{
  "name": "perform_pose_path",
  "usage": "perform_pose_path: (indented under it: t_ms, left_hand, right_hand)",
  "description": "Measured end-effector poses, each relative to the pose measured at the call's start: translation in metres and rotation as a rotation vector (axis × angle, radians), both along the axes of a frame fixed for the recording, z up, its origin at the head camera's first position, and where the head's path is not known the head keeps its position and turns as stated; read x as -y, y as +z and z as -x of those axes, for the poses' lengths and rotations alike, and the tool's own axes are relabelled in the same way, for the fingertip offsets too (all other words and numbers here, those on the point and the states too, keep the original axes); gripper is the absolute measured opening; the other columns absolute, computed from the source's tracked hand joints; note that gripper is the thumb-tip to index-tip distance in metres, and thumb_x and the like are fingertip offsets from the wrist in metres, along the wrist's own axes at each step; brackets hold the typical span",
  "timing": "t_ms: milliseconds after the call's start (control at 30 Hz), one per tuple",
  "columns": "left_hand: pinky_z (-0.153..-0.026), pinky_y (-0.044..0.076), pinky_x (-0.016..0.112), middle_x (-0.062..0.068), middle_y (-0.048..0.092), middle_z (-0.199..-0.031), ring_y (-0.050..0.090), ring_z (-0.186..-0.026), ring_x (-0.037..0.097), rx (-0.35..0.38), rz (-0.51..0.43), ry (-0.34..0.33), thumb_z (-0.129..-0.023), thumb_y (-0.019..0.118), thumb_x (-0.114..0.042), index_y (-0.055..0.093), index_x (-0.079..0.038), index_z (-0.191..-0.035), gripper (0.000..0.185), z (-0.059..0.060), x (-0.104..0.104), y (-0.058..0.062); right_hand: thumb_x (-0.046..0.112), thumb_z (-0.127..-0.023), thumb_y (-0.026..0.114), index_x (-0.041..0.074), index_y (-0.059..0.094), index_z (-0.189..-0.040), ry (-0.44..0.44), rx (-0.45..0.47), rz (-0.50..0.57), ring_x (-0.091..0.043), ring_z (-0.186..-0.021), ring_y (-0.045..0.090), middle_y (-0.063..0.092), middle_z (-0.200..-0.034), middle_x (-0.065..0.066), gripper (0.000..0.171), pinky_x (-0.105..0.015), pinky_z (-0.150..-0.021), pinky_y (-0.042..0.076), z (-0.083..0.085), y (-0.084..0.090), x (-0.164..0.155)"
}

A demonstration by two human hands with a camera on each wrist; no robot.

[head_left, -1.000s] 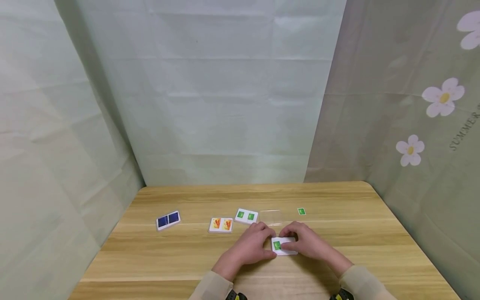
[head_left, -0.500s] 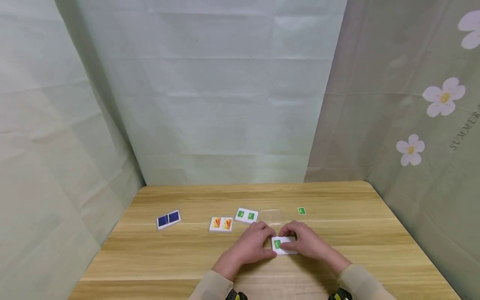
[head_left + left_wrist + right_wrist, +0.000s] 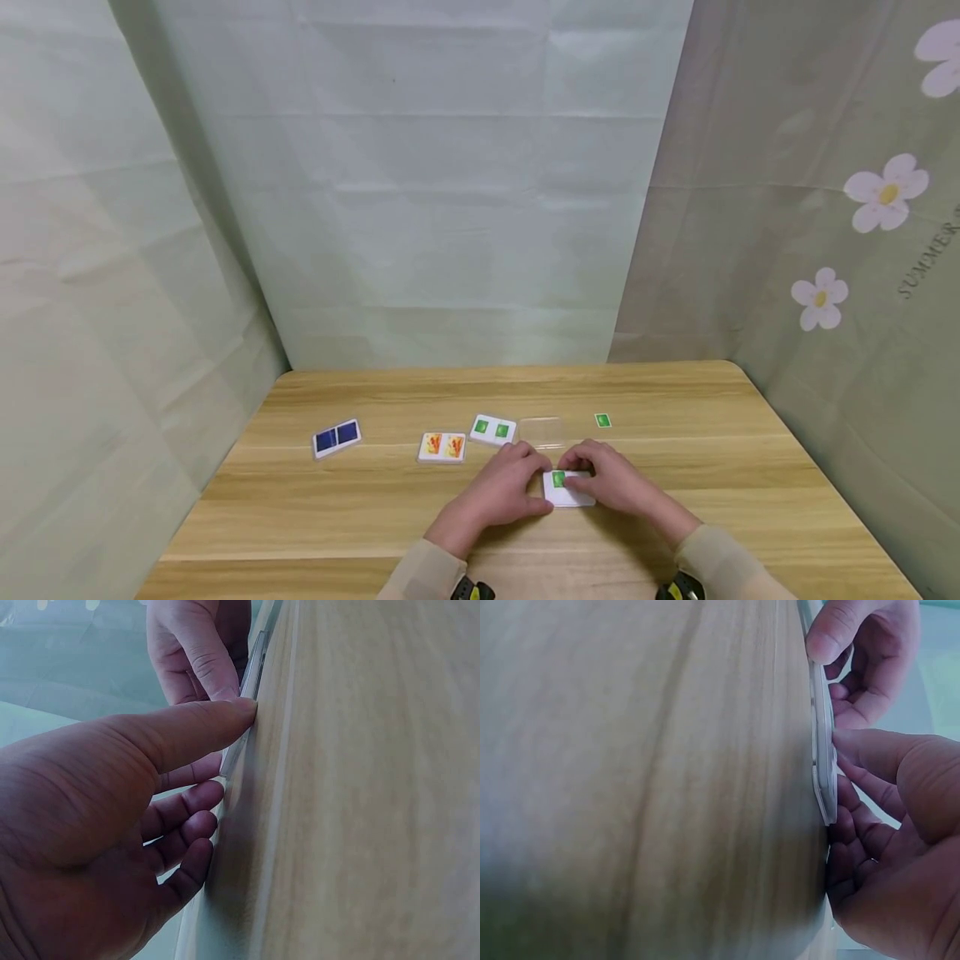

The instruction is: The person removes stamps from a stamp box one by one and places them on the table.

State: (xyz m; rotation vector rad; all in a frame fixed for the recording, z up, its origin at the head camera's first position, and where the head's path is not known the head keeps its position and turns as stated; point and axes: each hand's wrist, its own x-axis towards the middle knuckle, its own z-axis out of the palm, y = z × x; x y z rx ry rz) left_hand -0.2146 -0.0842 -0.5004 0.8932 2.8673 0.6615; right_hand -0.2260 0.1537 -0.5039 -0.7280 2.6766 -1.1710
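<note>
A white tile (image 3: 572, 496) with one green square (image 3: 558, 479) on its far left corner lies flat on the wooden table (image 3: 675, 392), held between both hands. My left hand (image 3: 536, 493) holds its left edge; in the left wrist view the thumb tip (image 3: 238, 712) presses on the thin tile edge (image 3: 234, 750), with the other fingers curled below. My right hand (image 3: 588, 482) grips the right side; in the right wrist view its fingers (image 3: 862, 754) lie on the tile (image 3: 823, 742). The hands hide part of the tile.
Behind the hands lie a white tile with two green squares (image 3: 492, 430), a tile with two orange pictures (image 3: 442, 447), a clear plastic piece (image 3: 542, 431) and a small loose green square (image 3: 603, 421). A blue tile (image 3: 337, 438) lies far left. Cloth walls enclose the table.
The green square on the held tile now shows nearer the far edge than before. Both hands stay in the same place on the tile.
</note>
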Motion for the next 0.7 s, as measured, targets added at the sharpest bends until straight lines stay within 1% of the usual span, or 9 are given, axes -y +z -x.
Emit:
perform_pose_path:
  t_ms: [167, 300, 500, 700]
  left_hand:
    - [-0.109, 0.048, 0.034, -0.006, 0.065, -0.127, 0.055, -0.117, 0.014, 0.006, 0.0, 0.0, -0.089, 0.094, -0.038, 0.076, -0.019, -0.131, 0.05, 0.0007, 0.0002, -0.0002]
    - [-0.109, 0.048, 0.034, -0.006, 0.065, -0.127, 0.055, -0.118, 0.014, 0.01, -0.001, 0.0, -0.09, 0.094, -0.039, 0.076, -0.018, -0.132, 0.05, 0.0007, 0.0004, -0.0002]
    - [-0.108, 0.048, 0.033, -0.006, 0.064, -0.125, 0.054, -0.117, 0.013, 0.013, -0.008, -0.003, -0.089, 0.094, -0.038, 0.076, -0.018, -0.13, 0.049, 0.0005, 0.0005, 0.0001]
    - [-0.108, 0.048, 0.033, -0.006, 0.064, -0.125, 0.054, -0.116, 0.013, 0.025, -0.014, 0.001, -0.089, 0.094, -0.037, 0.076, -0.018, -0.129, 0.048, 0.0, 0.0001, 0.0009]
  right_hand:
    - [0.008, -0.099, 0.082, 0.011, 0.078, -0.11, 0.003, 0.021, 0.011, -0.019, -0.096, 0.06, 0.068, -0.101, 0.002, 0.011, -0.032, -0.084, 0.051, 0.0015, 0.0009, 0.0002]
    - [0.007, -0.098, 0.082, 0.01, 0.078, -0.108, -0.002, 0.027, 0.02, -0.018, -0.094, 0.06, 0.068, -0.1, 0.002, 0.011, -0.03, -0.083, 0.051, 0.0019, 0.0012, 0.0003]
    - [0.004, -0.097, 0.082, 0.009, 0.074, -0.102, -0.04, 0.091, 0.088, -0.02, -0.092, 0.059, 0.068, -0.096, 0.0, 0.011, -0.026, -0.079, 0.049, 0.0, 0.0021, 0.0004]
    - [0.003, -0.099, 0.08, 0.009, 0.072, -0.098, -0.065, 0.103, 0.129, -0.02, -0.093, 0.061, 0.069, -0.095, 0.0, 0.01, -0.026, -0.08, 0.05, -0.0006, 0.003, -0.0009]
